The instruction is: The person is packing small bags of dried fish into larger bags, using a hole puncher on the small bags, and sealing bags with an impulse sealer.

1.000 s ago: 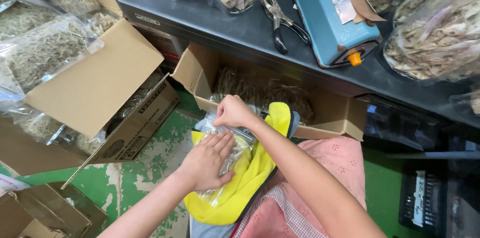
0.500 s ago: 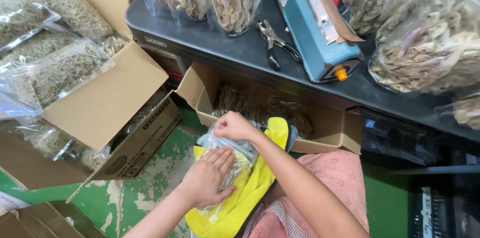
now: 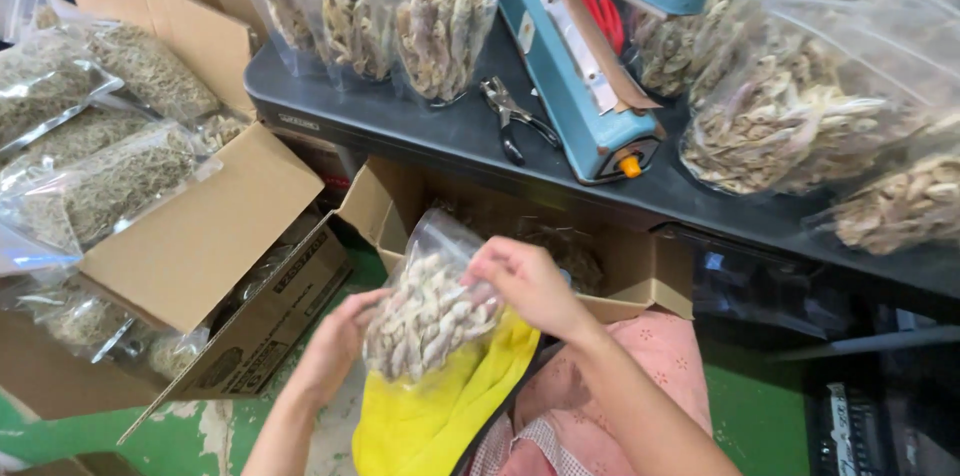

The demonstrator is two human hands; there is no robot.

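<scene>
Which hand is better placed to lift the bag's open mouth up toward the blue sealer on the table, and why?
Probably the right hand: it grips the top of the clear bag, on the side nearer the blue sealer. The left hand supports the bag low at its side.

We have one view only, from the head, looking steeply down and forward. Our hands sit close at the near edge; the dark table runs across the far side.
</scene>
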